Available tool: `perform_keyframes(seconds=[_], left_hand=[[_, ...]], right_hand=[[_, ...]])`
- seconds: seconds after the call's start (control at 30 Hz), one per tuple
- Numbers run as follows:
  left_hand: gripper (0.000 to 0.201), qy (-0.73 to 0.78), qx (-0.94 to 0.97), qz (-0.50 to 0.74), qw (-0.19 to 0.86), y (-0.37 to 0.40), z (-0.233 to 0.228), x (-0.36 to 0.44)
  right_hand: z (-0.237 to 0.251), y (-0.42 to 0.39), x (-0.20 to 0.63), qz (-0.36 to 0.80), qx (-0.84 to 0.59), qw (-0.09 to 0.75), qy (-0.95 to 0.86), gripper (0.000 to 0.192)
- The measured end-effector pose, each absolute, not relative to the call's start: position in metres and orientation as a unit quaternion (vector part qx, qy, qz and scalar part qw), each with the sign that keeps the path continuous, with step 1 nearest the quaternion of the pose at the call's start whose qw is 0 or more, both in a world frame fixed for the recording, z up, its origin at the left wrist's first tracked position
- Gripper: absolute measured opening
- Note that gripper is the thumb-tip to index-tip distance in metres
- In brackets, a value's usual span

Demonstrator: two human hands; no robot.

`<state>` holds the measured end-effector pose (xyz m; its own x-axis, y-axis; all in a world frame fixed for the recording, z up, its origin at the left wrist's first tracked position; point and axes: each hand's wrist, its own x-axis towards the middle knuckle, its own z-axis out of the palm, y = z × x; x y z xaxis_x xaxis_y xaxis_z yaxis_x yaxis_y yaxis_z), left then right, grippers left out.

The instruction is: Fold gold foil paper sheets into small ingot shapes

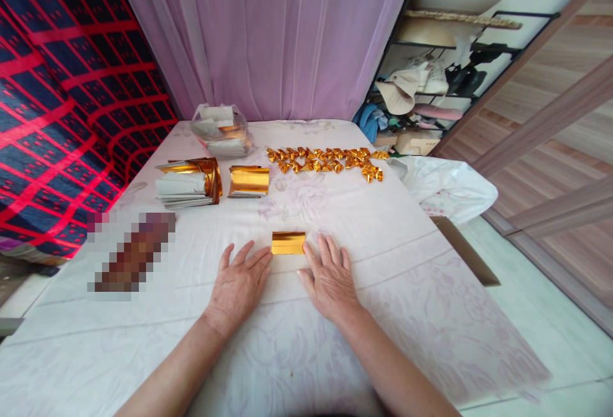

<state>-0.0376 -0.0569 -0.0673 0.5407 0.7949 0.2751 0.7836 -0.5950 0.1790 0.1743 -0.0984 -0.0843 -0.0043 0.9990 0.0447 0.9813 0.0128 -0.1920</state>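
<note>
So, only the head camera to go on: both hands lie flat and open on the white cloth-covered table (pixel 143 353), palms down, gripping nothing. The left hand (pixel 238 289) and right hand (pixel 330 280) sit side by side with a small folded gold foil sheet (pixel 288 242) just past the fingertips, between the two; the left fingertips (pixel 263 257) look to be touching its near left corner and the right ones its near right corner, though I can't swear they're actually pressing on it. My read is that it's a folding job and this is the flatten-or-crease stage on one sheet; the next fold would need fingertips pinching an edge and lining it up square, since foil holds every wrong crease. Further out beyond the hands, a row of finished gold folded pieces (pixel 325 160) runs across the table, and off beyond the left hand are a curled gold foil stack (pixel 248 181), a pile of gold and white sheets (pixel 188 184) and a clear plastic bag (pixel 221 131) with more paper inside. Hard bits: a pixelated patch left of the left hand hides whatever is there, the bag's contents are murky, and I can't tell how many folds the sheet already has.
</note>
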Motion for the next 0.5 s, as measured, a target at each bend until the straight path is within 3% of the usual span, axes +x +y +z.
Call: perform_keyframes(seconds=[0.27, 0.5], left_hand=[[0.018, 0.507, 0.844, 0.172, 0.040, -0.032, -0.054, -0.026], [0.032, 0.541, 0.811, 0.196, 0.105, -0.013, -0.067, -0.016]], right_hand=[[-0.082, -0.098, 0.174, 0.060, -0.702, 0.087, -0.704, 0.057], [-0.077, -0.098, 0.173, 0.066, -0.707, 0.095, -0.698, 0.062]])
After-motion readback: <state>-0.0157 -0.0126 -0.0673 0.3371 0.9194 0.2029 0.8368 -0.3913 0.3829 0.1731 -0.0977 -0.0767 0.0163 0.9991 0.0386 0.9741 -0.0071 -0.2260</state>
